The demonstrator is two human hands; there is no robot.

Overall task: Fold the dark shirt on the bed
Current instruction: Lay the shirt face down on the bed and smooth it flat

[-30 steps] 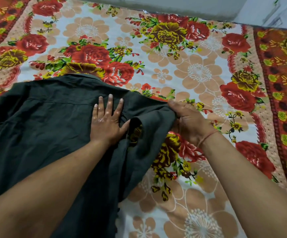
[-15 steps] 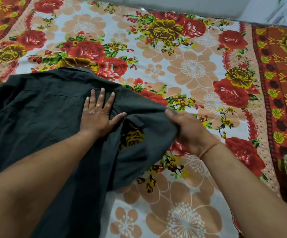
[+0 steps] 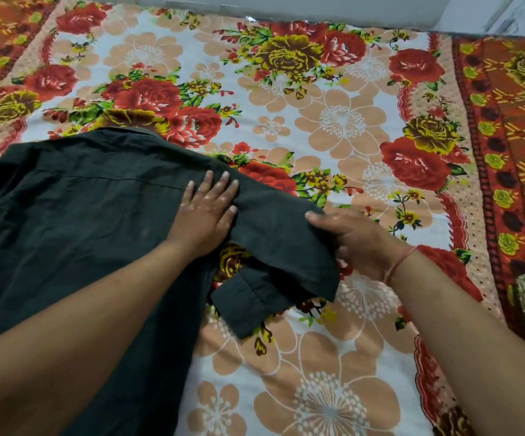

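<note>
Now, cuff [image 3: 243, 305] beneath sleeve [image 3: 281, 229] (newly)

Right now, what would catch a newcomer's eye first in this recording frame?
The loud red-and-orange floral printed bedsheet fills the frame. On its left lies the dark fabric shirt, pressed flat near the shoulder by the left hand. At centre the right hand pinches the shirt's sleeve, whose cuff end lies folded back below.
</note>
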